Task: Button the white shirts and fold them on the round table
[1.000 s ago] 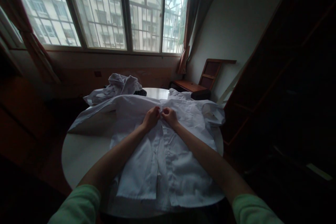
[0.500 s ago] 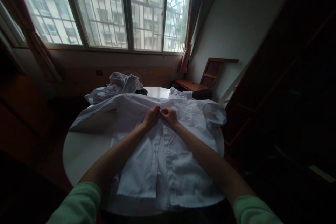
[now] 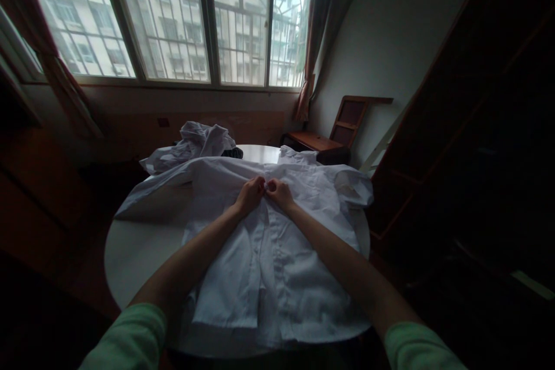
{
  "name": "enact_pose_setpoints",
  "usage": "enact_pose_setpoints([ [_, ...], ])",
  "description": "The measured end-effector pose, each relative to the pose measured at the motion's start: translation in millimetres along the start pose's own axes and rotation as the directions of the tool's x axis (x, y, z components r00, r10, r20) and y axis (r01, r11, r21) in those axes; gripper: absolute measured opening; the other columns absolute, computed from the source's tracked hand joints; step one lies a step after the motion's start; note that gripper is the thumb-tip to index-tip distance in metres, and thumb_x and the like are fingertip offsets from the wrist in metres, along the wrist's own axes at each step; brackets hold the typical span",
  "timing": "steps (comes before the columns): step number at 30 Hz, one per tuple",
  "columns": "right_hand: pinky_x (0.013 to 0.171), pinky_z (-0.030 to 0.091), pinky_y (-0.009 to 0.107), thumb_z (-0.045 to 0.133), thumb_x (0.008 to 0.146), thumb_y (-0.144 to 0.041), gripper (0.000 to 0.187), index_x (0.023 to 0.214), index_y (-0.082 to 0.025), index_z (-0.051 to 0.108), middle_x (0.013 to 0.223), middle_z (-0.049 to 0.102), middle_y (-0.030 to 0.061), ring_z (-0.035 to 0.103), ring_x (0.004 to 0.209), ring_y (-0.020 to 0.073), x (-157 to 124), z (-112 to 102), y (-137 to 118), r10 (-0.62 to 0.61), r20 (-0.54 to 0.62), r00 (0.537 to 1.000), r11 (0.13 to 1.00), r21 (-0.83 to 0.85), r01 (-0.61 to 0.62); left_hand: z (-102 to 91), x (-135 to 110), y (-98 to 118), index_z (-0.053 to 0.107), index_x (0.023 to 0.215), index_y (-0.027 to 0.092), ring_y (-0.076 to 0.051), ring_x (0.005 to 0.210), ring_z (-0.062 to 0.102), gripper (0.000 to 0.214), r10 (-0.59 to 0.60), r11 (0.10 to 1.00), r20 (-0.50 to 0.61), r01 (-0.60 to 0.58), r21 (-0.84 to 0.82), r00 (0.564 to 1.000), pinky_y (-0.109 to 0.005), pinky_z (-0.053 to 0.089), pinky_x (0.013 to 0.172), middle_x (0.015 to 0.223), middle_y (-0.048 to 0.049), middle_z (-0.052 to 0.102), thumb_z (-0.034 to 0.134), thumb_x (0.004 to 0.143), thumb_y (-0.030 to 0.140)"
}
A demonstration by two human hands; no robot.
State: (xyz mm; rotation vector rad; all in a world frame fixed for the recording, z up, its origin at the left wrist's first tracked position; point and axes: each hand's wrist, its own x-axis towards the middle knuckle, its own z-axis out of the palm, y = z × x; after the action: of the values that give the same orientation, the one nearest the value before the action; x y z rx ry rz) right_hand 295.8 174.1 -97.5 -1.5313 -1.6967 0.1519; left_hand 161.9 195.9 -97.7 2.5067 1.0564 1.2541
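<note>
A white button-front shirt (image 3: 312, 277) lies spread over the round white table (image 3: 139, 254), its hem toward me and its two front edges parted below my hands. My left hand (image 3: 251, 195) pinches the left front edge near the upper middle of the shirt. Right beside it, my right hand (image 3: 280, 193) is closed on the other front edge, thumb and finger curled together. The fingertips of both hands nearly meet; whether a button lies between them is too small to make out. One sleeve (image 3: 151, 185) stretches out to the left, the other bends at the right.
A crumpled heap of pale clothing (image 3: 203, 139) sits at the table's back left, with a dark patterned item (image 3: 233, 152) beside it. Another white cloth (image 3: 297, 155) lies at the back. Behind stand a wooden chair (image 3: 321, 140) and a barred window (image 3: 173, 23).
Hardly anything differs. Both hands stay at the same spot on the shirt front, with only slight finger movement, and the view has shifted a little.
</note>
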Motion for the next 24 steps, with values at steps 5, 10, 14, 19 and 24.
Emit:
enact_pose_setpoints([
  [5, 0.055, 0.036, 0.02, 0.063, 0.066, -0.025, 0.011, 0.067, -0.016, 0.056, 0.058, 0.055, -0.0026, 0.049, 0.055, 0.0094, 0.7, 1.5, 1.2, 0.0, -0.015, 1.0, 0.999, 0.042, 0.0, -0.1, -0.4, -0.5, 0.053, 0.083, 0.017, -0.011, 0.063, 0.05, 0.015, 0.018, 1.0, -0.027, -0.018, 0.013, 0.999, -0.021, 0.039, 0.061, 0.071, -0.0005, 0.056, 0.046, 0.073, 0.008],
  [10, 0.055, 0.036, 0.021, 0.063, 0.066, -0.026, 0.013, 0.066, -0.017, 0.054, 0.059, 0.054, -0.0021, 0.049, 0.056, 0.0099, 1.0, 2.0, 1.4, -0.018, -0.036, 0.999, 0.998, 0.061, 0.02, 0.4, -1.0, -1.3, 0.052, 0.085, 0.017, -0.011, 0.062, 0.051, 0.016, 0.014, 1.0, -0.024, -0.014, 0.004, 1.0, -0.021, 0.04, 0.059, 0.07, -0.0001, 0.056, 0.048, 0.072, 0.009],
  [14, 0.056, 0.036, 0.021, 0.061, 0.067, -0.026, 0.013, 0.064, -0.016, 0.053, 0.06, 0.054, -0.0014, 0.048, 0.056, 0.0098, 1.3, 2.1, 1.2, -0.029, -0.051, 0.998, 0.997, 0.071, 0.032, 1.2, -1.1, -3.1, 0.052, 0.091, 0.017, -0.012, 0.063, 0.053, 0.021, 0.016, 1.0, -0.034, -0.017, -0.018, 0.999, -0.021, 0.041, 0.059, 0.072, -0.0008, 0.059, 0.05, 0.071, 0.009],
  [19, 0.055, 0.035, 0.021, 0.061, 0.067, -0.029, 0.017, 0.062, -0.017, 0.051, 0.06, 0.052, -0.0014, 0.045, 0.055, 0.0095, 1.9, 3.7, 1.5, -0.054, -0.068, 0.996, 0.998, 0.04, 0.057, 3.2, -1.0, -6.4, 0.051, 0.095, 0.017, -0.012, 0.065, 0.055, 0.026, 0.004, 1.0, -0.037, -0.005, -0.03, 0.999, -0.022, 0.042, 0.06, 0.074, -0.0013, 0.061, 0.051, 0.071, 0.009],
  [24, 0.053, 0.032, 0.021, 0.059, 0.068, -0.031, 0.019, 0.06, -0.017, 0.048, 0.06, 0.049, -0.0018, 0.041, 0.054, 0.009, 1.2, 5.5, 0.9, -0.075, -0.086, 0.993, 0.997, -0.008, 0.075, 2.9, -0.7, -6.8, 0.051, 0.095, 0.017, -0.013, 0.068, 0.057, 0.026, -0.001, 0.999, -0.031, 0.0, -0.042, 1.0, -0.022, 0.043, 0.063, 0.076, -0.0018, 0.062, 0.051, 0.07, 0.009],
])
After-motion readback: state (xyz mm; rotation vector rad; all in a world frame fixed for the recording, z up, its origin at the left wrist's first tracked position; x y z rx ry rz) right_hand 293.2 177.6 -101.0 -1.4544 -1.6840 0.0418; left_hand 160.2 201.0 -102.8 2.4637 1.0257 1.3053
